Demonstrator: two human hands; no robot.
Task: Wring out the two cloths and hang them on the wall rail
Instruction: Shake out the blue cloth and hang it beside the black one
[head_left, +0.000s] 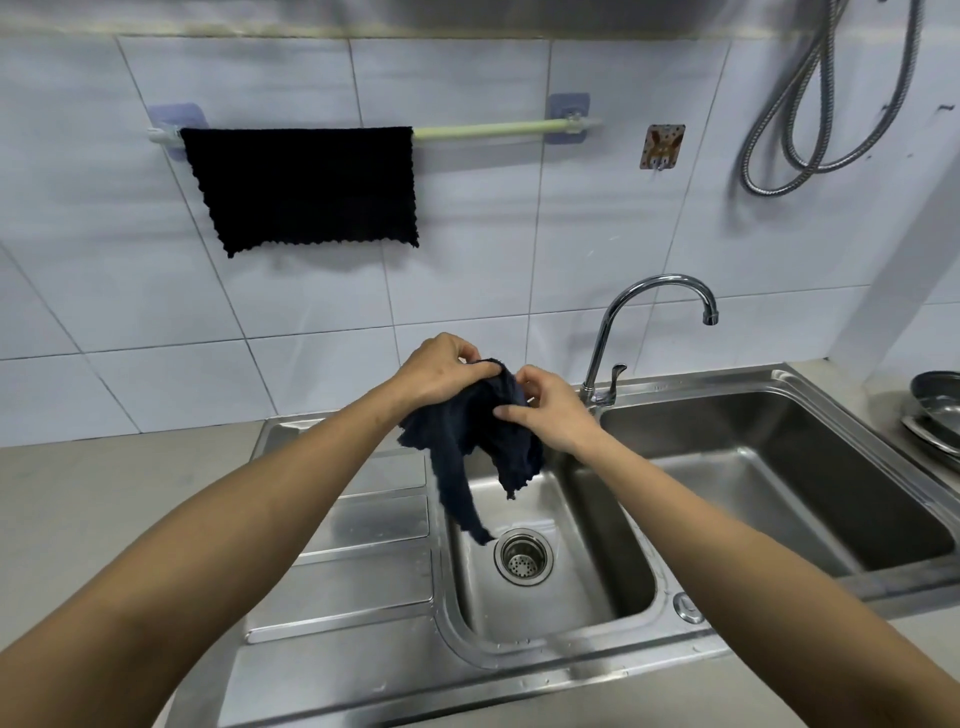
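- while one black cloth (301, 189) already hangs spread flat over the left part of the pale green wall rail (498, 128), the second dark cloth (470, 436) is held up over the small basin of a steel double sink (561, 644).
- left hand (441, 371) has its thumb and curled fingers pinched on the upper edge of the dark cloth, near one corner.
- right hand (550, 410) has thumb and fingertips curled and nipping the same bunched upper edge, just beside the left hand; the two hands are close together, not touching.
- the dark cloth hangs crumpled from both grips, one long tail pointing down toward the drain strainer (523, 557); whether the tail touches the basin floor cannot be told.
- no drip can be made out, so how wet the cloth is cannot be judged.
- the step in hand looks like opening out the second cloth, finding its corners, with wringing probably done or nearly so.
- the next move calls for sliding the hands apart along the top edge until it is taut, then lifting it up to the bare right stretch of the rail, beside the hung cloth, and draping it over evenly.
- a curved chrome tap (623, 322) stands just right of the hands, and a coiled metal shower hose (810, 119) hangs on the white tiled wall at upper right.
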